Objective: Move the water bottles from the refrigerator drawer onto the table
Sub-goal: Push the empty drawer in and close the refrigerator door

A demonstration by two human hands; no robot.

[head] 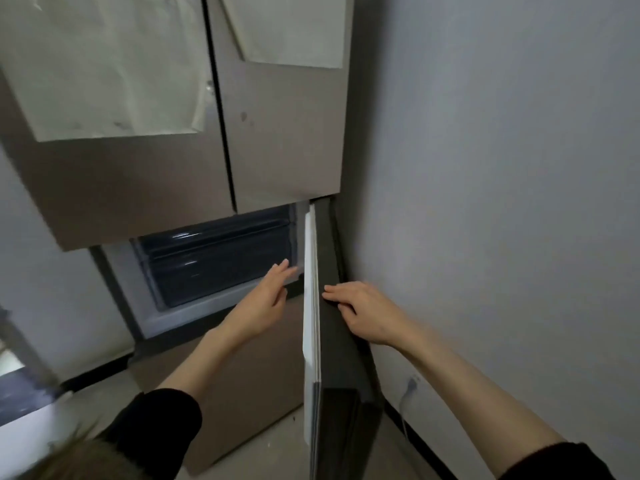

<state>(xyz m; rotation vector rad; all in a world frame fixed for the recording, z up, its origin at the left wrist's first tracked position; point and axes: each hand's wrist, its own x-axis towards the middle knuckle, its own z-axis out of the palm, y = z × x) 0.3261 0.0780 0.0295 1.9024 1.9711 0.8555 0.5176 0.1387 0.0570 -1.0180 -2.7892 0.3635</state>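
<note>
Refrigerator drawer (214,265), dark and translucent, sits behind the opened lower door (311,306), no bottles or readable writing visible to us, our left hand (266,299) reaching toward it with straight fingers, our right hand (360,310) resting flat on the door's outer face.

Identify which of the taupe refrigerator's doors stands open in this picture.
The lower right door, swung out edge-on beside the grey wall, exposing the dark translucent drawer. The right hand rests on it. Both upper doors are shut.
</note>
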